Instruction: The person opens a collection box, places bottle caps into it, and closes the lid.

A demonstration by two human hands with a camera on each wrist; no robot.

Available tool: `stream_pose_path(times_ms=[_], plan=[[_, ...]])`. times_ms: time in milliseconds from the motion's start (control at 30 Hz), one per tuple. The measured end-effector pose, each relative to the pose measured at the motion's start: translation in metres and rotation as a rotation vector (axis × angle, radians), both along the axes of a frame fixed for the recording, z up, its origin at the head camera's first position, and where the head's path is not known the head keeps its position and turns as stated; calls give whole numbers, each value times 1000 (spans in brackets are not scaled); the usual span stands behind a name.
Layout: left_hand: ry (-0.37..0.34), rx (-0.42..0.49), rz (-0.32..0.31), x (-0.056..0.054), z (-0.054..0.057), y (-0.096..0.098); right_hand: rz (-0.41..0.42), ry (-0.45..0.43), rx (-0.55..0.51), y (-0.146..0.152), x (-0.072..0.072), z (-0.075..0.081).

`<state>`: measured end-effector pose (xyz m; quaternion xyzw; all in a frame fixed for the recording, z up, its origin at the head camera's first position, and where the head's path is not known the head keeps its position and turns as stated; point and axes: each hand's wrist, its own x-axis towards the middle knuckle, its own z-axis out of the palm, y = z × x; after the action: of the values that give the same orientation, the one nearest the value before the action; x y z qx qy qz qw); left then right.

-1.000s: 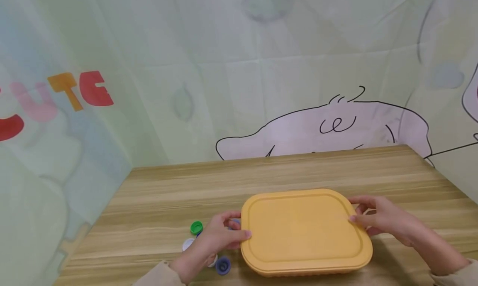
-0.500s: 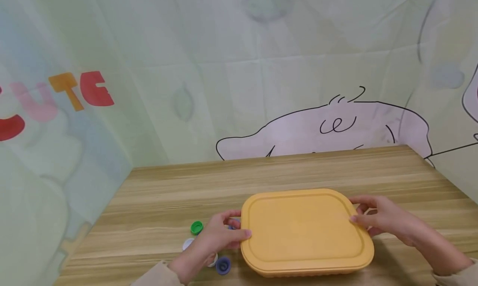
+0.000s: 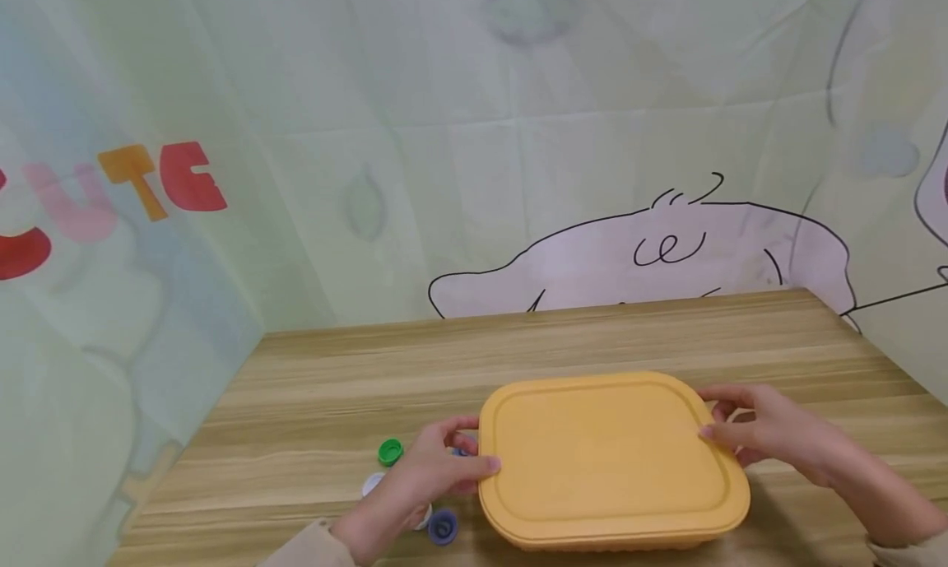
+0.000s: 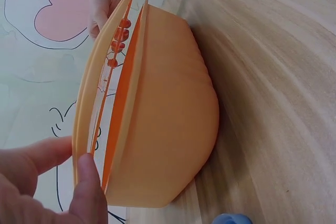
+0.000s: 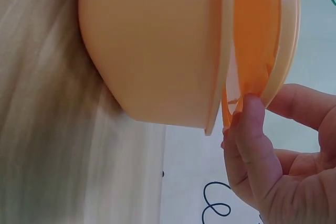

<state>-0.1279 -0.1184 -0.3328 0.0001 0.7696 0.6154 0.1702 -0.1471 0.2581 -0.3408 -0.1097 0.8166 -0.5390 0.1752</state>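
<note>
An orange-yellow lid (image 3: 615, 452) with rounded corners lies over a matching plastic box (image 4: 168, 103). Both wrist views show a gap between the lid and the box's rim (image 5: 223, 61). At the left edge my left hand (image 3: 433, 464) pinches the lid, thumb on top and fingers at the side. My right hand (image 3: 766, 431) grips the opposite edge the same way. Its fingertips show through the gap in the left wrist view. The box stands on the wooden table (image 4: 273, 77); from the head view the lid hides its inside.
Several bottle caps lie by my left forearm: a green cap (image 3: 390, 452), a white cap (image 3: 373, 484), a purple cap (image 3: 443, 527) and a blue cap (image 3: 465, 444), the last partly behind my fingers. A printed cloth backdrop (image 3: 370, 139) hangs behind the table.
The lid's right side has shifted slightly to the right and up together with my right hand. My left hand keeps its place on the left edge, and the caps have not moved.
</note>
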Motion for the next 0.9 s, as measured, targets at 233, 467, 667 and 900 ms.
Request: stream_pose_path(times_ms=[233,467,667,900], plan=[[-19,6,10,-4,10,1,1,2,17,-2,-6,10],[-6,-24,31,-15,18,1,23,5,47,-3,-18,25],[10,6,79,-29,20,3,18,28,107,-4,-29,36],[25,6,145,-48,20,5,54,30,125,-5,-52,46]])
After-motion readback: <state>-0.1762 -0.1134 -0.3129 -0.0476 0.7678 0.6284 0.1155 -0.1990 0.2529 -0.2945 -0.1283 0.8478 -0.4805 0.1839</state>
